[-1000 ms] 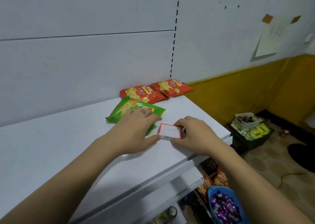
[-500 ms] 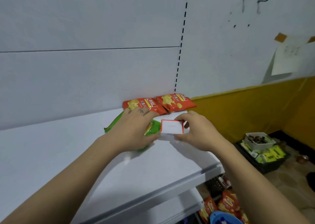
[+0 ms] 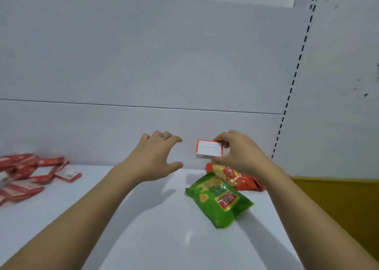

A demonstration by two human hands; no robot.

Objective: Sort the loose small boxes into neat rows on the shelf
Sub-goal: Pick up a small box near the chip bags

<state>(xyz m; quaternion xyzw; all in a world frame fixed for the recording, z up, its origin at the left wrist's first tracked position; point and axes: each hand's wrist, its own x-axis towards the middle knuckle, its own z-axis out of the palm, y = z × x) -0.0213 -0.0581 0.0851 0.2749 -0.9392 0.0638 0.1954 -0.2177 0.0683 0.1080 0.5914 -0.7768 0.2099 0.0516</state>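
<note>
My right hand (image 3: 240, 153) holds a small white box with a red-orange border (image 3: 209, 148) in the air above the white shelf (image 3: 160, 228), near the back wall. My left hand (image 3: 153, 157) hovers just left of the box with its fingers spread and nothing in it. Several loose red and white small boxes (image 3: 30, 175) lie in a messy pile at the shelf's far left.
A green snack bag (image 3: 220, 202) lies on the shelf under my right hand, with a red snack bag (image 3: 244, 179) behind it against the wall. The white back panel rises behind. A yellow wall band (image 3: 338, 198) shows at the right.
My right hand has lifted the box up off the shelf. My left hand has come off the green bag and opened. The view has swung left, bringing the box pile into sight.
</note>
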